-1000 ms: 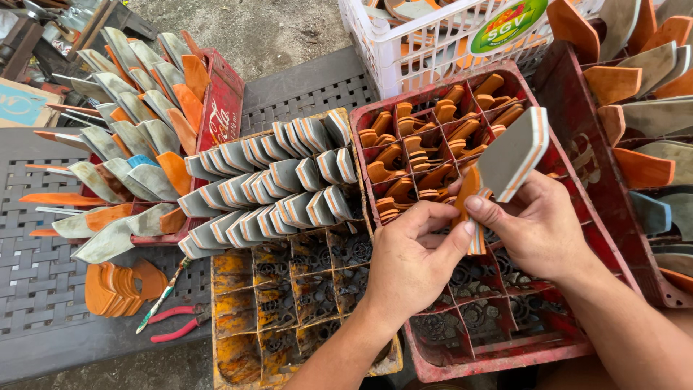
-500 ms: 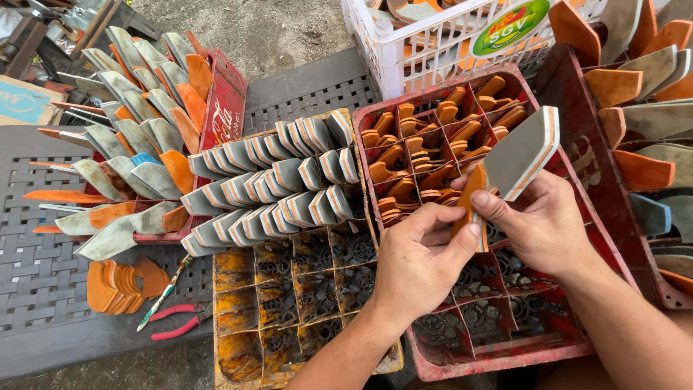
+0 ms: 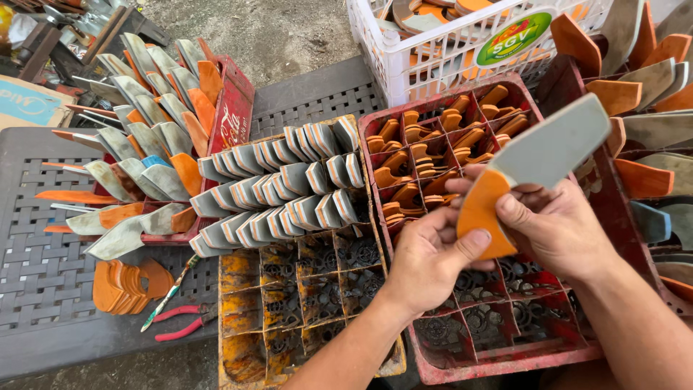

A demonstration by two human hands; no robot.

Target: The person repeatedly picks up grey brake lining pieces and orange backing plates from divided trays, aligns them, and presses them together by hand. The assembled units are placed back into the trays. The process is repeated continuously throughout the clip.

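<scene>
Both my hands hold one knife (image 3: 538, 155) with a broad grey blade and an orange wooden handle, above a red divided crate (image 3: 505, 357). My left hand (image 3: 429, 256) presses its thumb on the handle's lower part. My right hand (image 3: 559, 224) grips the handle from the right, thumb on top. The blade points up and to the right. The crate's far cells hold several loose orange handles (image 3: 426, 155); its near cells look bare.
A yellow divided crate (image 3: 238, 361) left of my hands carries rows of grey blades (image 3: 289, 191). Further left, another red crate (image 3: 231, 115) holds finished knives. Stacked orange handles (image 3: 123, 285) and red pliers (image 3: 177, 321) lie on the dark table. A white basket (image 3: 447, 50) stands behind.
The knife has turned in my hands, its orange handle now facing me more fully, and my left thumb has come onto it. Both hands have stayed over the red crate.
</scene>
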